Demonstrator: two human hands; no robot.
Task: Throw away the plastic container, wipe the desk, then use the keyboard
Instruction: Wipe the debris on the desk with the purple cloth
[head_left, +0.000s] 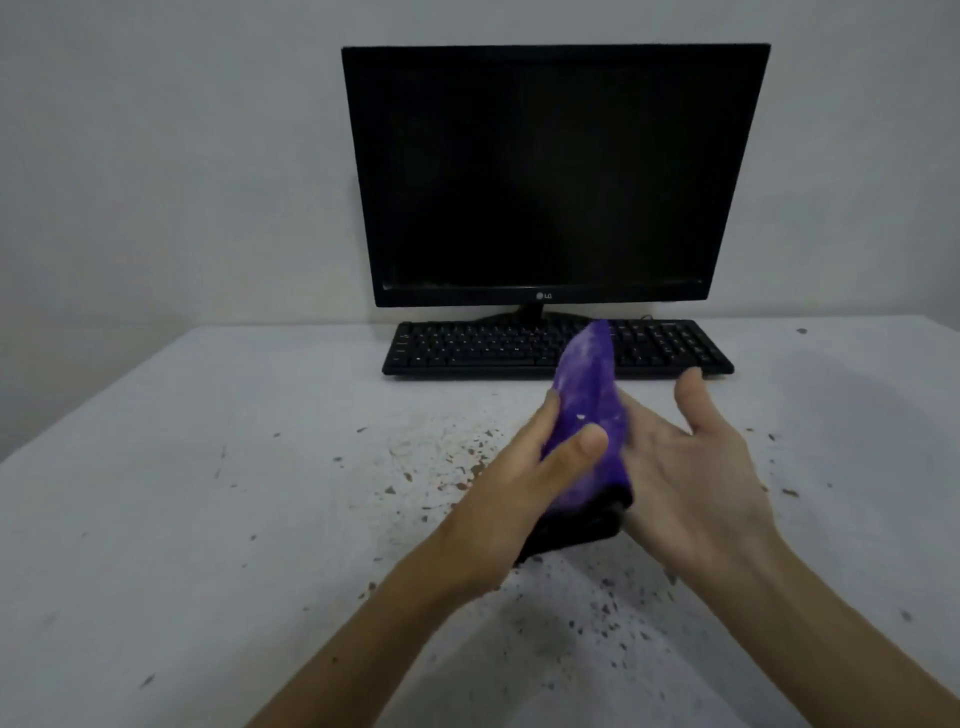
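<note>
A purple cloth (589, 395) with pale blotches stands upright above the middle of the white desk (208, 467). My left hand (524, 467) grips its lower half, thumb across the front. My right hand (691, 467) is held beside it, palm toward the cloth and fingers spread and relaxed; whether the palm touches the cloth is hidden. A dark part of the cloth (576, 530) hangs below my hands. A black keyboard (493, 348) lies at the back of the desk, its middle partly covered by the cloth's tip. No plastic container is in view.
A black monitor (550, 171), switched off, stands behind the keyboard against a white wall. Brown crumbs and specks (441, 467) are scattered over the desk's middle and front right. The desk's left edge runs diagonally at the far left.
</note>
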